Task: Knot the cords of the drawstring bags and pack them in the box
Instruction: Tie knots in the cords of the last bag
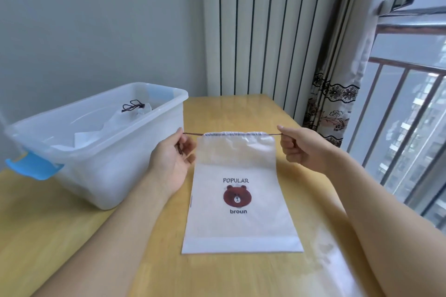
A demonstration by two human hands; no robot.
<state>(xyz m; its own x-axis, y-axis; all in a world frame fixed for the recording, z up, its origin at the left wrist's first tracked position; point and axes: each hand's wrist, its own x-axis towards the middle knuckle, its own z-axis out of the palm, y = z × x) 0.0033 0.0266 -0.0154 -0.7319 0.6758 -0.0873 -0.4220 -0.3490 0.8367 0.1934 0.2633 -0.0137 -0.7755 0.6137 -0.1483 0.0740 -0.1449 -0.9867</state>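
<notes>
One drawstring bag (241, 190) flat on the table (72, 236); left hand (172, 160) and right hand (301, 146) each pinch one cord end. One knotted bag (135, 113) inside one box (115, 164).

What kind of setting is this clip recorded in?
Probably a room in a high-rise flat: a wooden table by a curtained window with a railing, with tower blocks outside.

1. Wall (96, 19): plain pale grey-green, rear left.
2. Table (72, 236): light wood, glossy.
3. Radiator (265, 31): white w/ dark vertical lines, behind table.
4. Curtain (337, 94): pale, floral lace band.
5. Window (410, 103): right; railing, daylight, bldgs outside.
</notes>
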